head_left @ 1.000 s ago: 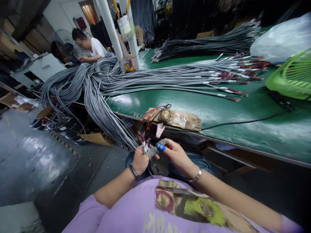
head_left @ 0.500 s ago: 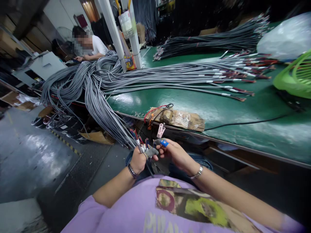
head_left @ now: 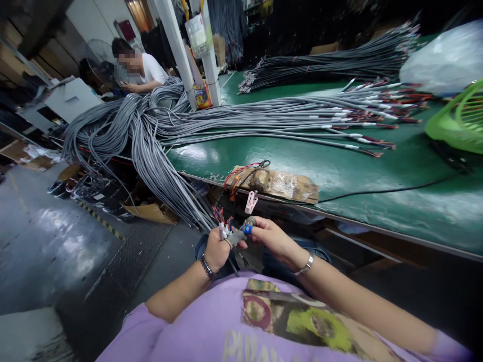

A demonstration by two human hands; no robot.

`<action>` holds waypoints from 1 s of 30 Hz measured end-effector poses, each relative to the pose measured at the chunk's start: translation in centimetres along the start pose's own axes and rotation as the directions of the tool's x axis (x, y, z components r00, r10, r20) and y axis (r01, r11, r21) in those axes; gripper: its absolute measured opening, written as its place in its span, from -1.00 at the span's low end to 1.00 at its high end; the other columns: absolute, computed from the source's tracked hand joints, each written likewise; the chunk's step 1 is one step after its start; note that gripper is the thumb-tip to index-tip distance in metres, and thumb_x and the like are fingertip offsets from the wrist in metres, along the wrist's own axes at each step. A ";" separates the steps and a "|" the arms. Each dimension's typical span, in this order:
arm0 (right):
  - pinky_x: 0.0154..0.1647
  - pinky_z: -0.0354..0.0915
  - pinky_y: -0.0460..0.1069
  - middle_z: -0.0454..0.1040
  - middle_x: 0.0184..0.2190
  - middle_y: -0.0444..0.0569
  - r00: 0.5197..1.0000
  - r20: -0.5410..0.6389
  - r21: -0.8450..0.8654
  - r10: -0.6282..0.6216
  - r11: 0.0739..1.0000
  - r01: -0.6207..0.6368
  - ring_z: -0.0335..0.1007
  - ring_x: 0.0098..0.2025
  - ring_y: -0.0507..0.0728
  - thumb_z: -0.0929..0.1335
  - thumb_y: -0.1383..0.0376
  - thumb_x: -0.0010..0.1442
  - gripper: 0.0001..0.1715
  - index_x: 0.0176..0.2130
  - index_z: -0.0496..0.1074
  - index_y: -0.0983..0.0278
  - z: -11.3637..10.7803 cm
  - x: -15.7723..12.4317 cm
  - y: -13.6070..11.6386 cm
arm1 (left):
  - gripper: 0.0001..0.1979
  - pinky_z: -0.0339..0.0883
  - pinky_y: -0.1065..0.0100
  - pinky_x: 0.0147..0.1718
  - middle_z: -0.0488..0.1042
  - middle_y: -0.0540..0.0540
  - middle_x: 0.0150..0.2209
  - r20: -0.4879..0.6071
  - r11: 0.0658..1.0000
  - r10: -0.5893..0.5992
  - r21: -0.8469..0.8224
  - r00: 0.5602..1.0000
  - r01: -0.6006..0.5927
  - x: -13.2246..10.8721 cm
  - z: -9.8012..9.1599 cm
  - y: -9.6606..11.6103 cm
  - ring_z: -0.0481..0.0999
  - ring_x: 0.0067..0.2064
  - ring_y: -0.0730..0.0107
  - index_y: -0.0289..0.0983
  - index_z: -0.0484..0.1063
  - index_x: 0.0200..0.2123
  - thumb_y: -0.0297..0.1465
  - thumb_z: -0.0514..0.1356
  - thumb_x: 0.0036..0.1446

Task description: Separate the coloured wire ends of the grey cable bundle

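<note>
My left hand [head_left: 220, 250] is closed round the ends of several grey cables, a grey cover on its thumb. Coloured wires [head_left: 219, 215] and white sleeves [head_left: 222, 230] stick up out of that grip. Close against it, my right hand [head_left: 269, 237] has thumb and forefinger pinched at the wires; blue tape and a grey cover wrap its fingertips. What lies in the pinch is too small to make out. A thick bundle of grey cables [head_left: 162, 166] hangs over the table edge down towards my left hand. Just above my right hand is a pink clothes peg [head_left: 251, 201].
On the green table [head_left: 362, 171] lie grey cables with stripped ends [head_left: 287, 108], darker cables [head_left: 320, 68], a taped wooden board [head_left: 294, 187], a green basket [head_left: 458, 120] and a white plastic bag [head_left: 443, 58]. A white post [head_left: 175, 48] stands behind. Another person [head_left: 151, 70] sits at the far left.
My right hand's fingers have closed in nearer to my left thumb, the blue-taped one shifting left and down. The wires in my left hand have tilted slightly to the right.
</note>
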State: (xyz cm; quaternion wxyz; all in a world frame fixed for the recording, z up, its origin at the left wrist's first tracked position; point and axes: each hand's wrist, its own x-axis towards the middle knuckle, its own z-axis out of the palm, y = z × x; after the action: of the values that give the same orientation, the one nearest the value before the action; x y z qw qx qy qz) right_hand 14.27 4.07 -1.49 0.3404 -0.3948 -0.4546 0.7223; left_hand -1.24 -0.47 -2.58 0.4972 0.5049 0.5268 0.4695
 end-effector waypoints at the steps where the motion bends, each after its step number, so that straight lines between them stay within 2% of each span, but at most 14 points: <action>1: -0.56 0.02 -0.11 0.26 -0.67 -0.23 1.000 -0.012 0.028 0.002 1.000 -0.002 0.06 -0.60 -0.06 0.46 0.14 -0.13 -0.70 -0.55 0.34 0.27 0.1 0.0 0.1 | -0.57 0.28 0.41 -0.49 0.49 -0.11 -0.62 -0.024 1.000 0.000 -0.009 1.000 -0.001 0.1 0.0 -0.1 0.41 -0.54 0.41 -0.33 0.50 -0.61 -0.08 0.24 0.04; 4: -0.56 0.06 -0.10 0.27 -0.69 -0.22 0.999 -0.013 0.062 -0.029 0.998 0.030 0.10 -0.62 -0.05 0.45 0.13 -0.10 -0.69 -0.55 0.33 0.27 0.6 0.0 0.0 | -0.59 0.29 0.40 -0.48 0.48 -0.10 -0.63 -0.028 1.000 -0.004 -0.023 1.000 0.003 0.2 0.1 -0.2 0.42 -0.53 0.40 -0.33 0.50 -0.60 -0.10 0.24 0.04; 9: -0.60 0.14 -0.05 0.41 -0.58 -0.15 0.993 0.081 0.036 -0.087 0.996 0.084 0.25 -0.65 0.01 0.44 0.15 -0.04 -0.75 -0.43 0.37 0.25 1.7 0.0 -0.3 | -0.69 0.30 0.40 -0.49 0.51 -0.06 -0.60 0.079 0.999 -0.035 -0.013 0.996 0.037 0.3 0.1 0.0 0.43 -0.55 0.41 -0.33 0.51 -0.52 -0.17 0.32 -0.04; 10: -0.61 0.13 -0.06 0.39 -0.60 -0.17 0.995 0.056 0.045 -0.082 0.996 0.079 0.23 -0.66 0.00 0.43 0.17 -0.04 -0.76 -0.44 0.36 0.25 1.8 0.2 -0.1 | -0.69 0.30 0.40 -0.49 0.52 -0.07 -0.60 0.070 0.999 -0.025 -0.029 0.997 0.027 0.3 0.1 0.0 0.43 -0.55 0.41 -0.33 0.51 -0.53 -0.17 0.30 -0.02; 12: -0.61 0.09 -0.08 0.30 -0.66 -0.21 0.997 -0.065 0.104 -0.047 0.993 0.053 0.16 -0.67 -0.03 0.43 0.20 -0.05 -0.77 -0.48 0.31 0.25 1.7 0.7 0.3 | -0.67 0.31 0.39 -0.47 0.52 -0.09 -0.61 0.032 0.997 0.003 -0.074 0.999 -0.001 0.1 0.0 -0.1 0.44 -0.54 0.41 -0.33 0.51 -0.55 -0.17 0.28 0.03; 14: -0.62 0.06 -0.11 0.21 -0.68 -0.25 0.972 -0.234 0.210 0.034 0.978 0.017 0.07 -0.65 -0.07 0.43 0.23 -0.07 -0.74 -0.53 0.26 0.24 1.1 1.3 0.6 | -0.68 0.32 0.38 -0.46 0.53 -0.10 -0.60 0.005 0.994 0.013 -0.111 1.000 -0.012 0.0 -0.2 -0.1 0.46 -0.53 0.39 -0.33 0.54 -0.54 -0.18 0.28 0.03; 16: -0.62 0.09 -0.13 0.25 -0.62 -0.23 0.947 -0.290 0.320 0.136 0.947 -0.038 0.07 -0.63 -0.07 0.44 0.25 -0.09 -0.75 -0.50 0.27 0.24 0.4 1.5 0.7 | -0.69 0.33 0.37 -0.45 0.53 -0.11 -0.59 -0.012 0.992 0.004 -0.130 1.000 -0.005 -0.2 -0.3 -0.2 0.48 -0.53 0.37 -0.33 0.56 -0.51 -0.17 0.30 0.01; 17: -0.60 0.12 -0.12 0.28 -0.58 -0.21 0.955 -0.258 0.349 0.144 0.936 -0.047 0.10 -0.60 -0.07 0.44 0.23 -0.08 -0.75 -0.48 0.29 0.25 0.1 1.4 0.7 | -0.68 0.33 0.37 -0.46 0.53 -0.11 -0.59 -0.025 0.991 -0.001 -0.136 1.000 -0.003 -0.2 -0.3 -0.2 0.48 -0.53 0.37 -0.33 0.56 -0.50 -0.16 0.30 -0.01; 19: -0.52 0.20 -0.09 0.34 -0.52 -0.16 0.984 -0.123 0.365 0.125 0.928 -0.072 0.17 -0.56 -0.05 0.46 0.17 -0.07 -0.72 -0.43 0.35 0.26 -0.3 1.0 0.5 | -0.66 0.31 0.38 -0.49 0.52 -0.11 -0.61 -0.051 0.989 -0.010 -0.148 0.999 0.002 -0.2 -0.3 -0.2 0.46 -0.55 0.38 -0.33 0.56 -0.50 -0.13 0.30 -0.02; 22: -0.46 0.19 -0.07 0.35 -0.55 -0.15 0.996 0.034 0.294 0.087 0.951 -0.093 0.19 -0.53 -0.03 0.49 0.07 -0.10 -0.62 -0.42 0.41 0.30 -0.1 0.2 0.3 | -0.65 0.26 0.39 -0.53 0.50 -0.11 -0.63 -0.057 0.988 -0.014 -0.157 0.998 0.005 0.0 -0.2 -0.2 0.42 -0.58 0.41 -0.33 0.56 -0.52 -0.12 0.28 0.00; 26: -0.50 0.05 -0.09 0.30 -0.63 -0.19 0.997 0.072 0.160 0.013 0.987 -0.024 0.11 -0.55 -0.04 0.51 0.02 -0.12 -0.56 -0.45 0.39 0.30 0.8 -0.1 -0.3 | -0.64 0.26 0.40 -0.52 0.49 -0.10 -0.64 -0.036 0.987 0.012 -0.158 0.999 -0.018 0.1 -0.1 0.0 0.41 -0.57 0.42 -0.33 0.54 -0.59 -0.15 0.28 0.01; 30: -0.48 0.05 -0.06 0.31 -0.62 -0.17 0.998 0.055 0.080 -0.035 0.996 0.030 0.12 -0.54 -0.02 0.49 -0.01 -0.10 -0.55 -0.46 0.40 0.30 1.1 0.2 -0.7 | -0.69 0.22 0.41 -0.55 0.48 -0.08 -0.66 -0.059 0.984 0.018 -0.177 0.998 -0.028 0.1 -0.1 0.1 0.38 -0.59 0.44 -0.33 0.55 -0.55 -0.20 0.28 0.03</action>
State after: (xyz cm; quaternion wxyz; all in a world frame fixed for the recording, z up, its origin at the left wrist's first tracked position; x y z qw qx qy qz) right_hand 13.28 4.08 -0.59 0.3544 -0.3530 -0.4414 0.7450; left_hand -1.32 -0.39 -2.44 0.5196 0.4510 0.4907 0.5346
